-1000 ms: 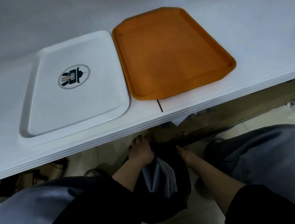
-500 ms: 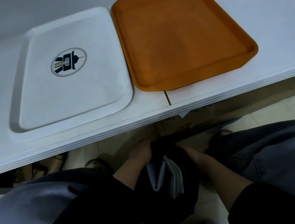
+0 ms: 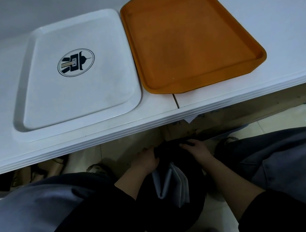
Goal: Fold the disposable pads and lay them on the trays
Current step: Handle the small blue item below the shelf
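Two trays lie side by side on the white table: a white tray (image 3: 33,93) with a round dark logo on the left and an orange tray (image 3: 192,37) on the right, both bare. Below the table edge, between my knees, a black bag (image 3: 174,217) stands open with several folded pale pads (image 3: 170,186) upright inside. My left hand (image 3: 146,159) grips the bag's far left rim. My right hand (image 3: 197,148) grips the far right rim. Both sets of fingertips are partly hidden by the dark fabric.
The white table (image 3: 261,84) has a seam running to its front edge just below the orange tray. Cardboard boxes (image 3: 227,117) sit on the floor under the table. My legs in grey trousers (image 3: 283,156) flank the bag.
Both hands have moved forward from the bag's mouth to its far rim and taken hold of it. The view has tilted, bringing the trays closer.
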A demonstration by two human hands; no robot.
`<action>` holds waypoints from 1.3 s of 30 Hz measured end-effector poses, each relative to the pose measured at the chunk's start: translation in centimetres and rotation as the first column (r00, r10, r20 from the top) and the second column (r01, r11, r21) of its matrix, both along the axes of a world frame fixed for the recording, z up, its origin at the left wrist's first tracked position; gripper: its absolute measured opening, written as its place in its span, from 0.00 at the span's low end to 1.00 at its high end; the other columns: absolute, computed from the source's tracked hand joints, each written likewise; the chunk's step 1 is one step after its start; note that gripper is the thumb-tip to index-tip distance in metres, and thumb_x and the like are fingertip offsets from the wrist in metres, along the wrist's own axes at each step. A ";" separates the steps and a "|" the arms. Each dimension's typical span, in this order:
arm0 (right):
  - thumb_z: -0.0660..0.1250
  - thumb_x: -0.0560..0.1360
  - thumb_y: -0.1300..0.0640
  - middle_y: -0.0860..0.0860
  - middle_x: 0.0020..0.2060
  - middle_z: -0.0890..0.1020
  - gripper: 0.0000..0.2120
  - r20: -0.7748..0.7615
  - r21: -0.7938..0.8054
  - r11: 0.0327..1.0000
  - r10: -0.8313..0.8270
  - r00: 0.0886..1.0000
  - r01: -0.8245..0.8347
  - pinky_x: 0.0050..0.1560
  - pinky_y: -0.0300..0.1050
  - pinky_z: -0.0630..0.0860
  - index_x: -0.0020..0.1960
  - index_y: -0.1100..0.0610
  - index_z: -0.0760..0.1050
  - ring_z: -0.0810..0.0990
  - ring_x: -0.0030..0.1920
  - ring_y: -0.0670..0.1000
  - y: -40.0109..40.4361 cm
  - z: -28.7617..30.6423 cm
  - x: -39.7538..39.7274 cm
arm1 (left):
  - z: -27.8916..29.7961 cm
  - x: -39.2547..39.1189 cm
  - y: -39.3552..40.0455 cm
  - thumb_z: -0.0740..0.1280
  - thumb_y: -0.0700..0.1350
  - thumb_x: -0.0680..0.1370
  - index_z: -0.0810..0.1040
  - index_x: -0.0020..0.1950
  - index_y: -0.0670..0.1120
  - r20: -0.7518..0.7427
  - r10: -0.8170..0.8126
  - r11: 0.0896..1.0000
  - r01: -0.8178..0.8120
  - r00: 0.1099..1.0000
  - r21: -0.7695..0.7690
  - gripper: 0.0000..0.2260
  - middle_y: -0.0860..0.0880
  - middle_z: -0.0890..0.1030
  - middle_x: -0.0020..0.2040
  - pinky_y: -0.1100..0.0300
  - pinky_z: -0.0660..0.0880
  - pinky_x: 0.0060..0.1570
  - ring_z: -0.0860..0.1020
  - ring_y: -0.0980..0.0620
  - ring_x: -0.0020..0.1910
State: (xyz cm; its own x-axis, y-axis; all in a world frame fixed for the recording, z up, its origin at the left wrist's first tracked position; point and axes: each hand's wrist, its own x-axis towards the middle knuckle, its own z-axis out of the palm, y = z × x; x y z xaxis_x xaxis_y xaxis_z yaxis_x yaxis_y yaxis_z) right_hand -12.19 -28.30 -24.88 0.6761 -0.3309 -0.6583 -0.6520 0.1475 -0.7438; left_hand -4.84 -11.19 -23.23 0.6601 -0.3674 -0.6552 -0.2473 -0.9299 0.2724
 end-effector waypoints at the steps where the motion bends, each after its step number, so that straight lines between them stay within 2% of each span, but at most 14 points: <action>1: 0.68 0.76 0.60 0.58 0.51 0.80 0.14 0.038 -0.010 1.000 0.002 0.999 -0.001 0.34 0.25 0.72 0.59 0.66 0.76 0.77 0.46 0.50 0.2 0.4 0.2 | 0.0 0.0 0.0 0.59 0.48 0.78 0.67 0.69 0.45 -0.012 -0.007 1.000 0.007 1.000 -0.009 0.19 0.39 0.73 0.65 0.51 0.72 0.60 0.74 0.40 0.62; 4: 0.67 0.76 0.63 0.52 0.41 0.79 0.06 0.110 -0.033 0.999 0.043 0.993 -0.039 0.33 0.24 0.71 0.52 0.61 0.76 0.77 0.41 0.47 0.6 1.8 0.7 | 0.2 -0.2 0.2 0.60 0.49 0.78 0.65 0.71 0.45 -0.005 -0.005 0.998 0.004 1.000 -0.056 0.22 0.39 0.72 0.67 0.51 0.72 0.61 0.72 0.41 0.64; 6: 0.66 0.76 0.64 0.49 0.37 0.77 0.03 0.135 -0.029 0.995 0.101 0.986 -0.098 0.32 0.26 0.71 0.46 0.58 0.75 0.76 0.38 0.45 0.9 2.6 0.8 | 0.5 -0.3 0.4 0.61 0.50 0.78 0.60 0.74 0.45 0.012 0.017 0.996 -0.016 1.000 -0.086 0.26 0.39 0.68 0.70 0.50 0.70 0.63 0.70 0.41 0.67; 10: 0.64 0.74 0.70 0.49 0.36 0.78 0.11 0.166 -0.084 0.954 0.299 0.940 -0.289 0.34 0.28 0.71 0.40 0.55 0.73 0.77 0.31 0.39 0.9 3.7 0.7 | 1.1 -0.4 0.4 0.66 0.46 0.75 0.51 0.77 0.45 0.063 -0.021 0.983 0.032 0.998 -0.181 0.36 0.41 0.56 0.76 0.51 0.64 0.69 0.62 0.42 0.73; 12: 0.63 0.73 0.72 0.48 0.37 0.79 0.13 0.152 -0.157 0.899 0.431 0.890 -0.408 0.36 0.27 0.71 0.39 0.54 0.73 0.76 0.31 0.34 0.9 4.3 0.5 | 1.5 -0.3 0.5 0.67 0.43 0.73 0.57 0.76 0.48 0.101 -0.086 0.965 0.109 0.991 -0.239 0.34 0.43 0.57 0.76 0.53 0.62 0.71 0.59 0.44 0.75; 15: 0.62 0.71 0.74 0.47 0.38 0.78 0.17 0.130 -0.259 0.844 0.513 0.849 -0.470 0.38 0.26 0.69 0.37 0.51 0.73 0.76 0.35 0.34 1.1 5.0 0.0 | 1.7 -0.3 0.5 0.67 0.42 0.72 0.75 0.63 0.46 0.195 -0.141 0.940 0.193 0.971 -0.282 0.18 0.44 0.72 0.67 0.60 0.66 0.65 0.67 0.45 0.69; 17: 0.62 0.71 0.74 0.48 0.42 0.79 0.19 0.132 -0.325 0.833 0.508 0.851 -0.447 0.42 0.23 0.69 0.37 0.50 0.73 0.76 0.42 0.38 1.0 5.1 -0.5 | 2.2 -0.6 0.6 0.67 0.44 0.73 0.76 0.57 0.45 0.270 -0.130 0.947 0.199 0.954 -0.250 0.13 0.45 0.76 0.60 0.59 0.69 0.58 0.73 0.45 0.62; 20: 0.63 0.71 0.73 0.50 0.45 0.78 0.19 0.130 -0.439 0.805 0.495 0.859 -0.398 0.42 0.21 0.66 0.36 0.48 0.72 0.75 0.48 0.45 0.5 4.8 -1.1 | 2.6 -0.8 1.5 0.65 0.50 0.75 0.75 0.58 0.47 0.407 -0.168 0.974 0.215 0.898 -0.073 0.13 0.46 0.77 0.60 0.58 0.67 0.59 0.74 0.46 0.60; 23: 0.64 0.71 0.72 0.48 0.43 0.76 0.15 0.136 -0.508 0.795 0.452 0.881 -0.330 0.40 0.22 0.66 0.39 0.52 0.74 0.74 0.46 0.45 0.1 4.7 -1.7 | 2.6 -0.9 2.8 0.63 0.53 0.76 0.74 0.60 0.47 0.430 -0.220 0.975 0.192 0.876 0.108 0.16 0.44 0.75 0.62 0.55 0.65 0.62 0.73 0.44 0.61; 26: 0.65 0.71 0.72 0.43 0.40 0.75 0.12 0.145 -0.521 0.797 0.436 0.888 -0.307 0.40 0.24 0.68 0.44 0.56 0.75 0.73 0.43 0.39 0.0 4.9 -2.2 | 2.9 -1.0 4.4 0.63 0.52 0.77 0.73 0.61 0.45 0.428 -0.183 0.979 0.122 0.885 0.166 0.16 0.43 0.75 0.62 0.53 0.66 0.61 0.73 0.43 0.61; 30: 0.69 0.72 0.65 0.48 0.46 0.77 0.13 -0.008 -0.536 0.731 0.495 0.869 -0.422 0.45 0.35 0.73 0.55 0.56 0.74 0.75 0.47 0.46 0.3 4.3 -3.2 | 3.5 -1.6 5.7 0.64 0.47 0.76 0.72 0.60 0.43 0.424 -0.059 0.997 0.031 0.904 0.072 0.15 0.43 0.76 0.60 0.56 0.70 0.56 0.75 0.43 0.59; 33: 0.68 0.74 0.59 0.49 0.50 0.79 0.10 -0.123 -0.637 0.637 0.473 0.873 -0.435 0.43 0.40 0.70 0.55 0.55 0.76 0.76 0.48 0.47 0.6 4.6 -4.1 | 4.3 -2.5 6.4 0.63 0.43 0.75 0.71 0.55 0.42 0.419 0.047 0.999 -0.034 0.907 -0.038 0.10 0.42 0.78 0.56 0.55 0.73 0.49 0.77 0.41 0.55; 36: 0.64 0.77 0.57 0.49 0.52 0.81 0.09 -0.098 -0.704 0.625 0.383 0.919 -0.336 0.40 0.40 0.70 0.57 0.53 0.75 0.79 0.50 0.50 0.9 5.3 -5.2 | 4.8 -3.6 7.4 0.64 0.43 0.75 0.69 0.55 0.42 0.404 0.141 0.988 -0.102 0.904 -0.116 0.11 0.41 0.79 0.54 0.53 0.74 0.46 0.78 0.40 0.53; 39: 0.64 0.77 0.57 0.49 0.55 0.80 0.11 -0.020 -0.757 0.612 0.330 0.944 -0.230 0.42 0.42 0.73 0.59 0.53 0.75 0.79 0.51 0.51 1.1 5.5 -6.2 | 4.7 -4.7 8.5 0.64 0.44 0.75 0.68 0.56 0.44 0.393 0.249 0.962 -0.181 0.885 -0.204 0.12 0.44 0.79 0.53 0.54 0.73 0.45 0.78 0.41 0.52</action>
State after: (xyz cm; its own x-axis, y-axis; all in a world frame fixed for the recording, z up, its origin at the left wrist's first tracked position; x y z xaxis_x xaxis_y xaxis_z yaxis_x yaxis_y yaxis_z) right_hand -18.39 -27.23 -19.35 0.8707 -0.4523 -0.1931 -0.4722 -0.6594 -0.5850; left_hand -9.55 -2.74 -18.56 0.9317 -0.2606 -0.2530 -0.1678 -0.9266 0.3365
